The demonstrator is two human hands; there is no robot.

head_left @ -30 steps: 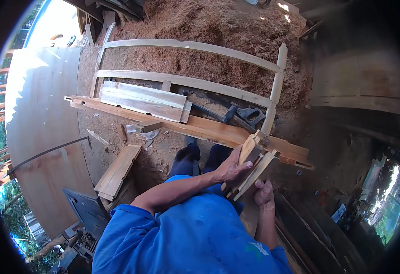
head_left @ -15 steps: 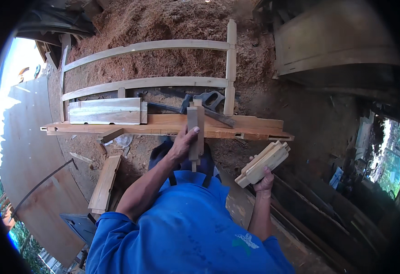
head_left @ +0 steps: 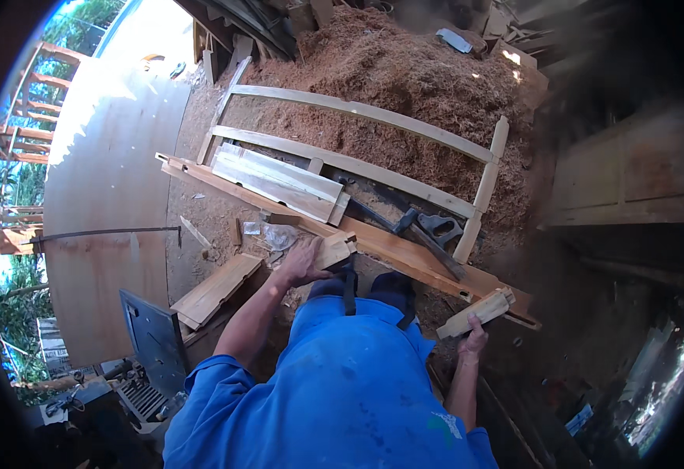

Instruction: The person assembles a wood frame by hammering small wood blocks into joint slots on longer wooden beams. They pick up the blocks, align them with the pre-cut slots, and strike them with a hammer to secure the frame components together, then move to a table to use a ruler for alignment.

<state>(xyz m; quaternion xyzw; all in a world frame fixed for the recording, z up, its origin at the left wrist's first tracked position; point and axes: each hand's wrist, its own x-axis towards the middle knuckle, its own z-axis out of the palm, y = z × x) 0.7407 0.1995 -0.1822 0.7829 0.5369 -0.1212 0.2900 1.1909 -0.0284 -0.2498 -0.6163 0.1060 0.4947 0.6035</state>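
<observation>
My left hand (head_left: 304, 263) is closed around a short wooden piece (head_left: 337, 249), its notched end facing away from me over the near edge of a long mortised beam (head_left: 389, 248). In my right hand (head_left: 474, 338) are short pale wooden pieces (head_left: 476, 313) held together, close to the beam's right end. A hammer (head_left: 406, 221) and a handsaw (head_left: 438, 227) rest on the beam's far side. Wide pale boards (head_left: 275, 178) lie along the beam to their left.
Beyond the beam, a wooden frame with two curved rails (head_left: 358, 109) lies against a heap of shavings (head_left: 404, 70). To my left are a wooden board (head_left: 218, 289), a large plywood sheet (head_left: 107, 289) and a dark open lid (head_left: 154, 336). A wooden cabinet (head_left: 631, 168) stands at right.
The view has turned, tilting the beam and frame down to the right. My left hand has swung its piece from upright to sideways, toward the left; my right hand still grips its pieces.
</observation>
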